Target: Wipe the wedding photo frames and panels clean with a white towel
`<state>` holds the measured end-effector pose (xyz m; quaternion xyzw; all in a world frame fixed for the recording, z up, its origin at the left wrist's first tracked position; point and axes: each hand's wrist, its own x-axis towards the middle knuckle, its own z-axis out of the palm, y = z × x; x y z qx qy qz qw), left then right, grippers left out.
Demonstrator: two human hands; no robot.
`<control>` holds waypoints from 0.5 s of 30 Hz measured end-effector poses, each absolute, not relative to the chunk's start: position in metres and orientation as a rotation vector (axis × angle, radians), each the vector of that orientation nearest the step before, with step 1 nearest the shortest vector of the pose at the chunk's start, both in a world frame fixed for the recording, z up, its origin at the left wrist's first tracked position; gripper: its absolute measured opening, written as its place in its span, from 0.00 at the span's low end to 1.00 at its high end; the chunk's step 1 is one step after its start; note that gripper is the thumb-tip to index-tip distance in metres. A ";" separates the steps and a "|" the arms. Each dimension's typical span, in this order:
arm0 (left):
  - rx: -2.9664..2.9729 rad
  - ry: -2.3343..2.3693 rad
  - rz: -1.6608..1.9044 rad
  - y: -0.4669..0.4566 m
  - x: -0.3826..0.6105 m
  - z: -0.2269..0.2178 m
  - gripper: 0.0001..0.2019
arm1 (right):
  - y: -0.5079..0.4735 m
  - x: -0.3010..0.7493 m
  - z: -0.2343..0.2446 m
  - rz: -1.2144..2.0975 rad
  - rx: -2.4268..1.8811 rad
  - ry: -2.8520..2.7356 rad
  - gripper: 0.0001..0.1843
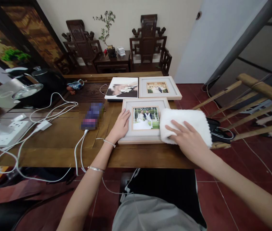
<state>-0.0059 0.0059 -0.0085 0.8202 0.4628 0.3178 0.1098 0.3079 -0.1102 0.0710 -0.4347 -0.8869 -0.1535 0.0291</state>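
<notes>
Pressing white cloth [198, 120] onto picture frame [145, 118], right hand [186, 136] outspread; left hand's [120, 127] grip unclear

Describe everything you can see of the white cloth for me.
The white cloth looks soft and fluffy, like plush or towelling, with a finely scalloped edge along its right side. It seems folded or bunched into a pad, lying over the right side of the nearest picture frame and reaching past it. The right hand rests on it, fingers spread.

Grey top [147, 213]; black bottoms [166, 183], white side stripe [133, 176]; silvery bangle [95, 168], thin bracelet [110, 142].
</notes>
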 end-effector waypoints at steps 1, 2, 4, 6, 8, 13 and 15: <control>2.415 1.351 0.927 0.006 -0.006 -0.009 0.23 | -0.111 0.315 0.071 -0.503 -1.363 -2.729 0.19; 2.419 1.343 0.919 0.007 -0.007 -0.009 0.23 | -0.111 0.319 0.070 -0.525 -1.377 -2.724 0.19; 2.429 1.330 0.909 0.007 -0.007 -0.009 0.24 | -0.105 0.324 0.067 -0.551 -1.388 -2.716 0.20; 2.437 1.322 0.904 0.008 -0.008 -0.009 0.25 | -0.091 0.326 0.064 -0.557 -1.401 -2.711 0.22; 2.445 1.316 0.908 0.008 -0.009 -0.010 0.25 | -0.069 0.326 0.062 -0.546 -1.429 -2.706 0.25; 2.442 1.310 0.939 0.009 -0.009 -0.012 0.25 | -0.003 0.306 0.073 -0.592 -1.489 -2.608 0.27; 2.434 1.316 0.954 0.009 -0.008 -0.012 0.25 | 0.016 0.281 0.081 -0.640 -1.426 -2.529 0.27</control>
